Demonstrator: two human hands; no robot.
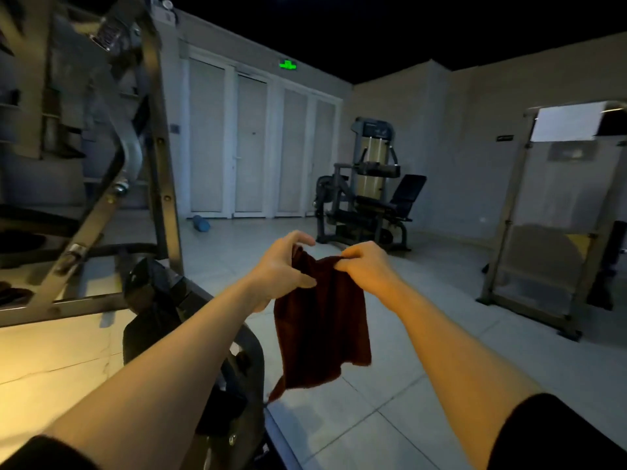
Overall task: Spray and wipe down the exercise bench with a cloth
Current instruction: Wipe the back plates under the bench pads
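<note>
A dark red cloth (320,330) hangs in front of me at mid-frame, held up by its top edge. My left hand (280,266) grips its top left corner with curled fingers. My right hand (364,266) pinches the top right corner. The cloth dangles freely above the tiled floor. The black padded end of an exercise bench (152,300) sits under my left forearm, set in a grey metal frame (101,198). No spray bottle is in view.
A leg machine (366,205) stands at the back by the white doors (251,147). A blue roller (202,223) lies on the floor near them. A framed weight-stack machine (543,232) stands at the right. Pale floor tiles (407,385) stretch ahead.
</note>
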